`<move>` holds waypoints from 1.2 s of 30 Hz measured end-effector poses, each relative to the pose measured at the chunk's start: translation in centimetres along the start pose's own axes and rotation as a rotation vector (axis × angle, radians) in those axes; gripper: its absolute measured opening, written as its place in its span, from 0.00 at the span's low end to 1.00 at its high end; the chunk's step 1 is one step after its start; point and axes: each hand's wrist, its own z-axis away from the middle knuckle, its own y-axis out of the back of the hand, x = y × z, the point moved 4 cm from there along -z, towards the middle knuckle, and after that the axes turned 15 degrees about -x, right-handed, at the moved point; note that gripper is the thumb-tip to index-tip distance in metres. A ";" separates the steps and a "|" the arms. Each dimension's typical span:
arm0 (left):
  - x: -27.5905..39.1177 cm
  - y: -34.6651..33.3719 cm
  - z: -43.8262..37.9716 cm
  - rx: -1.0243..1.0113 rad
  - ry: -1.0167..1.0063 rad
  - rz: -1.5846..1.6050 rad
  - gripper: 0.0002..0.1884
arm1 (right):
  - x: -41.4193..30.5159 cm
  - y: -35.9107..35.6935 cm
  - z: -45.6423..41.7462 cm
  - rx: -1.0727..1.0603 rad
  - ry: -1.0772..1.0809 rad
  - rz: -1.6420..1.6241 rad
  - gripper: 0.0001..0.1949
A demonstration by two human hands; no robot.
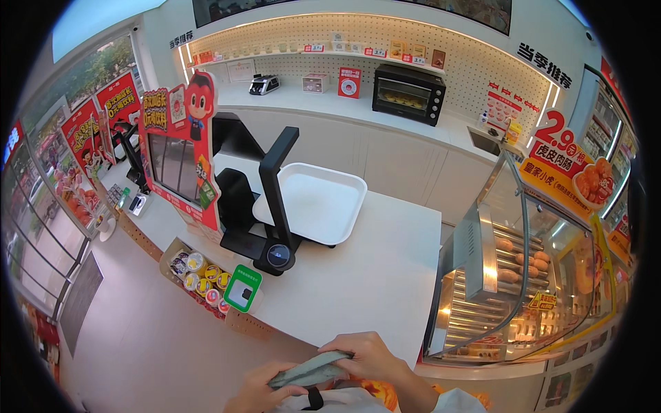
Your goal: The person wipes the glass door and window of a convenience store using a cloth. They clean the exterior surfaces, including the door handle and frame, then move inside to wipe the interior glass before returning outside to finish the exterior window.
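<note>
A folded grey-green cloth [312,369] is held between both hands close to my body, at the bottom of the view. My left hand [266,384] grips its left end with the thumb along the lower edge. Over the right end, the fingers of my right hand [361,353] are closed on the fabric. Just beyond my hands lies the near edge of a white counter [356,289]. On that counter a white tray [323,204] rests on the platform of a black checkout scale [279,201].
To the right stands a glass-fronted roller grill [516,279] with sausages. A green payment stand [243,289] and a box of small tubs [201,279] line the counter's left edge. A red-framed screen [178,155] rises behind them. An oven [408,94] sits on the back counter.
</note>
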 end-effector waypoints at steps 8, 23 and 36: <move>-6.0 7.8 17.1 0.470 0.143 -0.066 0.14 | -9.5 -14.2 -13.8 -0.399 0.273 0.001 0.15; -18.4 18.5 54.2 1.319 0.700 -0.249 0.09 | -29.8 -57.2 -38.7 -1.345 0.666 -0.092 0.06; -31.7 42.2 65.8 1.678 0.607 0.158 0.17 | -43.3 -84.2 -63.8 -1.841 0.678 -0.501 0.10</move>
